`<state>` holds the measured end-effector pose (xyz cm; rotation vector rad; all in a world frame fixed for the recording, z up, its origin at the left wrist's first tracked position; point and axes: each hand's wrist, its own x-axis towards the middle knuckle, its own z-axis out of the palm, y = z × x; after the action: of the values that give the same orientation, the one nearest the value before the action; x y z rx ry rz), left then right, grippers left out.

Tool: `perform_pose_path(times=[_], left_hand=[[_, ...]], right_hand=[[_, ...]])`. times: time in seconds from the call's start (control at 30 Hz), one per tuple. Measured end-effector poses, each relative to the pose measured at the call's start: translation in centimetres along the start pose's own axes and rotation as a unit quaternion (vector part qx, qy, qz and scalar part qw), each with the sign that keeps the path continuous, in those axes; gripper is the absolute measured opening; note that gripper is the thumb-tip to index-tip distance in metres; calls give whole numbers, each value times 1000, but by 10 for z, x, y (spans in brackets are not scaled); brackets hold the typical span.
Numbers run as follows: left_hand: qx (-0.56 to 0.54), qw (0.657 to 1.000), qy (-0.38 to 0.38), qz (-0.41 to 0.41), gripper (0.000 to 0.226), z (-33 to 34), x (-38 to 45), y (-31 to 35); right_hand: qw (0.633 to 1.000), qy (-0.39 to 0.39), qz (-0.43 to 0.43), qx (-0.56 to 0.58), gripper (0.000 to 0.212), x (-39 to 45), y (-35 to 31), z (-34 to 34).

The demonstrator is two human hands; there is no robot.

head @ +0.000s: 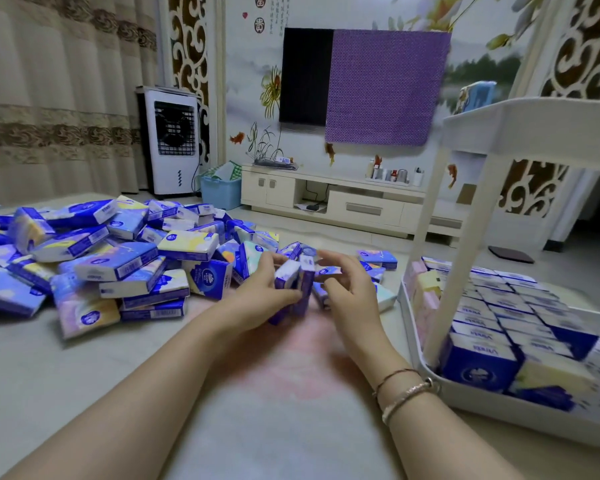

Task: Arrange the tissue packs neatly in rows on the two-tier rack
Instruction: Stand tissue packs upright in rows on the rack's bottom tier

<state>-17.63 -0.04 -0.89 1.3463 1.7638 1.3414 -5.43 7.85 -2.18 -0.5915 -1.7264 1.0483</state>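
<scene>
Here, both hands on upright tissue packs on the floor.
Packs (293, 285) stand on edge between left hand (260, 289) and right hand (347, 289); left grips them, right has curled fingers touching, grasp unclear. Loose pile (118, 258) spreads left of them. Rack (471, 393) at right, bottom tier filled with packed rows (506, 317). Bracelets (406, 393) on right wrist.

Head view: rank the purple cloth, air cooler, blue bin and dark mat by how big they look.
1. purple cloth
2. air cooler
3. blue bin
4. dark mat
The bin and mat look close in size; distance from the camera makes true sizes unsure.
</scene>
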Motion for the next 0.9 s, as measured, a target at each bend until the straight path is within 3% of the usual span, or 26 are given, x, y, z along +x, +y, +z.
perform_pose_path(times=[0.07,0.2,0.27,0.37,0.4,0.47,0.57,0.67,0.73,0.83,0.9], left_hand=[[-84,995,-46,-22,61,-4,3,-2],[-55,994,-82,-38,93,-6,7,-10],[-53,994,-92,-21,85,-6,7,-11],[-26,995,-92,25,32,-4,6,-7],[-18,996,-82,36,24,-3,4,-5],[-9,999,-35,21,38,-3,3,-5],[-21,999,42,-22,65,-6,4,-8],[-10,998,65,-5,57,-7,1,-3],[11,998,61,11,49,-6,-2,-1],[-3,999,39,14,41,-3,-1,-2],[-15,999,51,12,35,-3,2,-3]], right_hand=[[1000,-2,18,20,45,2,2,1],[996,-52,51,49,44,4,6,-2],[996,-50,58,50,45,4,5,-4],[999,23,38,3,41,5,6,-6],[998,46,26,-28,43,5,7,-7],[992,64,8,-105,49,5,10,-10],[970,12,46,-237,34,4,12,-11],[915,-52,49,-398,56,-1,18,-6],[898,-55,39,-435,60,-2,19,-5],[898,-33,36,-438,51,0,17,-9],[922,-11,40,-385,46,1,16,-9]])
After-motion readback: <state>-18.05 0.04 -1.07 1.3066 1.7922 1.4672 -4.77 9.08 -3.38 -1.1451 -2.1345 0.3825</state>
